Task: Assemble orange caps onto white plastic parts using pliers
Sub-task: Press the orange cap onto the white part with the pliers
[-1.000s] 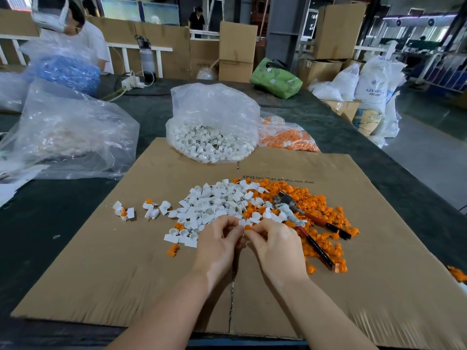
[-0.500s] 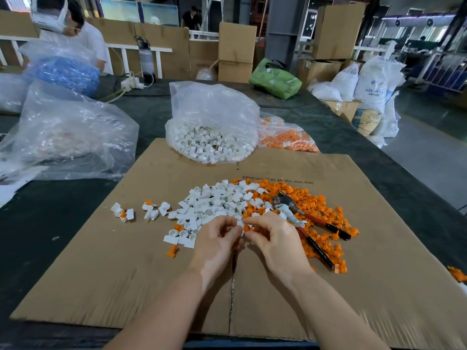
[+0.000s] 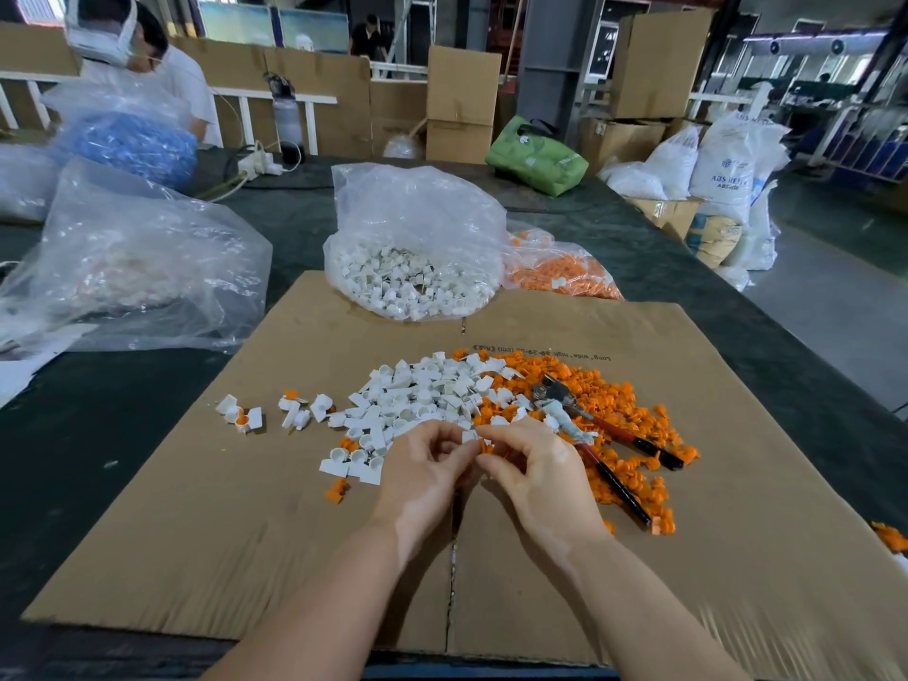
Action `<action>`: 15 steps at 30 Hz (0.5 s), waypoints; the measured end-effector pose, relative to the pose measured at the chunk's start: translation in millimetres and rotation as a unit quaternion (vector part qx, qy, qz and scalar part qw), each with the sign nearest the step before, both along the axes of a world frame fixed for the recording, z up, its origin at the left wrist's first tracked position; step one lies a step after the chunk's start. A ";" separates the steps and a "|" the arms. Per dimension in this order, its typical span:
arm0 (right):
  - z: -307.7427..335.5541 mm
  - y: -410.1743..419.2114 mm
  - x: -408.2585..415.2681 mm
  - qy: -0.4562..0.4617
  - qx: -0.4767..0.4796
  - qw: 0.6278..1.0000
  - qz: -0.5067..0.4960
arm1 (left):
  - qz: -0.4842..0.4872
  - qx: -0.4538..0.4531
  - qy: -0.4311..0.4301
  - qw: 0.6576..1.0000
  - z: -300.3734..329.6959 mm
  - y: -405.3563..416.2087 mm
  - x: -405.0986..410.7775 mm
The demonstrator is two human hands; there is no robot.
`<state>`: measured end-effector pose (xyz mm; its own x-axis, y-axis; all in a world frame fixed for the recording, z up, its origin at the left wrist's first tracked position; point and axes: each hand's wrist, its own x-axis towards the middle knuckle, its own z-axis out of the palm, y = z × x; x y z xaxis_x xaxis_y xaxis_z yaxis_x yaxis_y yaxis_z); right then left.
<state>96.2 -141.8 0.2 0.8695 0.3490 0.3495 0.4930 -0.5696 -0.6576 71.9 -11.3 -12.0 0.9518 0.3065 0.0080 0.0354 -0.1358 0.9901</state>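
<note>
Both hands, left hand [image 3: 422,476] and right hand [image 3: 535,476], pinch one white part [image 3: 470,436] at cardboard sheet [image 3: 737,557] centre, bare board toward 6 o'clock, parts pile [image 3: 422,390] at 12, pliers [image 3: 597,442] at 2 among orange caps [image 3: 609,395].

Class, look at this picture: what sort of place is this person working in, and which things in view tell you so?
Most likely a small factory or workshop assembly bench: a bulk bag of white plastic parts, loose orange caps on a cardboard sheet, and stacked cartons behind.
</note>
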 end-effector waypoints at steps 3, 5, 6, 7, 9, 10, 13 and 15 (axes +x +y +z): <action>3.3 -9.5 5.2 -0.008 -0.014 0.998 -0.056 | 0.004 -0.041 0.009 0.999 0.8 0.1 2.4; 7.8 -21.8 13.1 -0.024 -0.033 0.988 -0.151 | 0.003 -0.068 0.015 0.998 0.7 0.6 3.9; 10.9 -29.0 17.8 -0.011 -0.057 0.977 -0.203 | 0.003 -0.073 0.017 0.997 0.4 1.1 4.9; 13.9 -36.1 22.7 0.021 -0.098 0.964 -0.247 | 0.003 -0.074 0.018 0.997 -0.1 1.7 6.1; 18.3 -47.7 32.0 0.107 -0.202 0.932 -0.282 | 0.004 -0.073 0.020 0.997 -1.2 2.7 9.3; 19.5 -51.4 35.8 0.148 -0.244 0.917 -0.277 | 0.006 -0.072 0.021 0.997 -1.7 2.8 10.9; 19.4 -56.4 43.0 0.197 -0.315 0.895 -0.247 | 0.010 -0.075 0.023 0.997 -3.6 2.1 12.9; 18.5 -57.6 43.6 0.170 -0.334 0.895 -0.240 | 0.011 -0.082 0.024 0.996 -4.3 1.9 13.4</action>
<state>139.8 -199.5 18.7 0.9918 -0.0608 -0.1123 -0.0780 -0.9847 -0.1560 85.4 -9.3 -16.3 0.9428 0.3210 -0.0897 0.0850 0.0285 0.9960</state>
